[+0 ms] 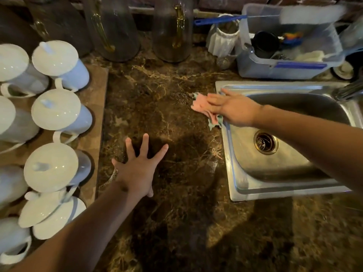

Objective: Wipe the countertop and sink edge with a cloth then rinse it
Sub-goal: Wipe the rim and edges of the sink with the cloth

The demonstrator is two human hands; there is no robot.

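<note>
Fingers of the left hand were spread wide, palm down and flat on the dark marbled tabletop, gripping nothing. White lidded mugs stood in rows on a brown board at the left, just beside that hand. Farther out, the right hand lay flat, its fingers together and extended, pressing a pink cloth with a greenish corner against the tabletop at the left rim of the steel sink; part of the cloth touched the rim. The sink basin showed a round drain near its centre. Beyond the sink, a clear plastic tub with a blue strip held a dark cup and other small items too blurred to identify. At the far edge stood tall clear glass vessels with gold fittings.
</note>
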